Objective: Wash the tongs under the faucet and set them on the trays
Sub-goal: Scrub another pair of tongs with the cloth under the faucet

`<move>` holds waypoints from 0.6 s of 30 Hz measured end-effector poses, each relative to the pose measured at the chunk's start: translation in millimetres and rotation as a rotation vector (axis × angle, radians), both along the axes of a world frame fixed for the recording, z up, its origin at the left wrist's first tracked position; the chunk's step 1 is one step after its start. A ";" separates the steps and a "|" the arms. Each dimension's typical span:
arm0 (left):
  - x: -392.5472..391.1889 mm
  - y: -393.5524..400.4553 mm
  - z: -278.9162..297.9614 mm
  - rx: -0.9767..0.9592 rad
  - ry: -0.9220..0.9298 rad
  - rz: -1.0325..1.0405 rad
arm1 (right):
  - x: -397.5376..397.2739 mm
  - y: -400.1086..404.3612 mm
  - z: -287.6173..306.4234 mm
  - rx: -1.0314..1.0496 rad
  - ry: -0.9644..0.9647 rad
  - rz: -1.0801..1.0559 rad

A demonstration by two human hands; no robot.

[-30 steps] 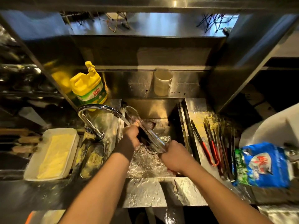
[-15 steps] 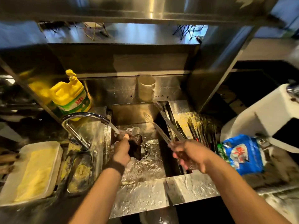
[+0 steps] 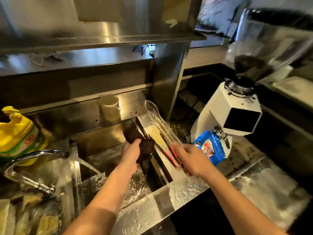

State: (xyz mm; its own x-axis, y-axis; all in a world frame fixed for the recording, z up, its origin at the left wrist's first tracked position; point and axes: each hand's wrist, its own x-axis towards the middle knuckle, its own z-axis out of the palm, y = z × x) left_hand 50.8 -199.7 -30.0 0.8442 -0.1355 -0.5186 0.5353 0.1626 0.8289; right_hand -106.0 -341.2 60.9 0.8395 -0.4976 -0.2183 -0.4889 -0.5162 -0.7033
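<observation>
Right hand grips clear, wet-looking tongs at frame centre, angled over the tray; left hand clutches a dark cloth, seemingly.

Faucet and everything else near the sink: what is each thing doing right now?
Curved chrome faucet: running.
Clear plastic tongs: held over the steel tray.
Dark brown cloth: gripped.
Left hand: holding cloth.
Right hand: holding tongs.
Red-handled tongs: lying on tray.
Yellow detergent bottle: upright.

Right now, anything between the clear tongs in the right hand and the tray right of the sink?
No barrier visible. The right hand holds the clear tongs already above the tray. Red-handled tongs lie on the tray beneath them, so the landing spot is partly taken.
</observation>
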 end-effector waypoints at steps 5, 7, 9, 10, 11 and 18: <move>-38.9 -77.4 35.3 -0.002 -0.094 -0.218 | -57.3 -50.8 20.6 -0.172 -0.087 -0.115; -60.4 -102.6 47.1 0.001 -0.131 -0.303 | -80.1 -69.6 27.5 -0.185 -0.085 -0.144; -88.7 -130.2 57.2 0.011 -0.170 -0.392 | -109.1 -91.2 34.5 -0.186 -0.098 -0.194; -102.2 -139.7 61.6 0.014 -0.184 -0.426 | -121.2 -100.0 37.3 -0.176 -0.104 -0.219; -116.3 -151.7 63.9 0.016 -0.197 -0.457 | -136.1 -109.2 40.9 -0.162 -0.114 -0.247; -207.7 -218.9 90.4 -0.002 -0.206 -0.771 | -223.6 -160.3 59.0 -0.114 -0.236 -0.460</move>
